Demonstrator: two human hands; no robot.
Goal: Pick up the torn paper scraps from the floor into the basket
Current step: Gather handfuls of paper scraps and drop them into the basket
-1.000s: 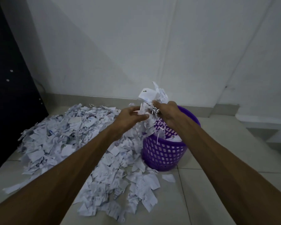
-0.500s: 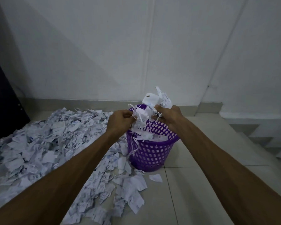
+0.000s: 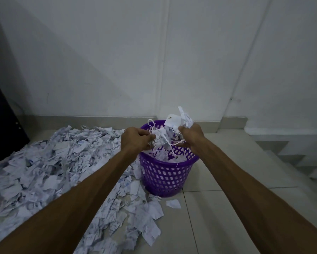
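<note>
A purple plastic basket (image 3: 165, 177) with a lattice wall stands on the tiled floor, partly filled with white scraps. Both my hands are above its mouth. My left hand (image 3: 134, 139) grips one side of a bunch of torn paper scraps (image 3: 174, 126), and my right hand (image 3: 190, 134) grips the other side. Thin strips dangle from the bunch toward the basket. A large heap of torn paper scraps (image 3: 49, 167) covers the floor left of the basket and runs toward the near edge of the view.
A dark cabinet (image 3: 2, 114) stands at the far left by the heap. The white wall (image 3: 154, 61) with a grey skirting runs behind the basket. Steps (image 3: 300, 162) descend at the right. One loose scrap (image 3: 173, 204) lies in front of the basket.
Both hands carried the bunch of scraps from beside the basket to over its mouth. The view has swung right, so the basket sits more central.
</note>
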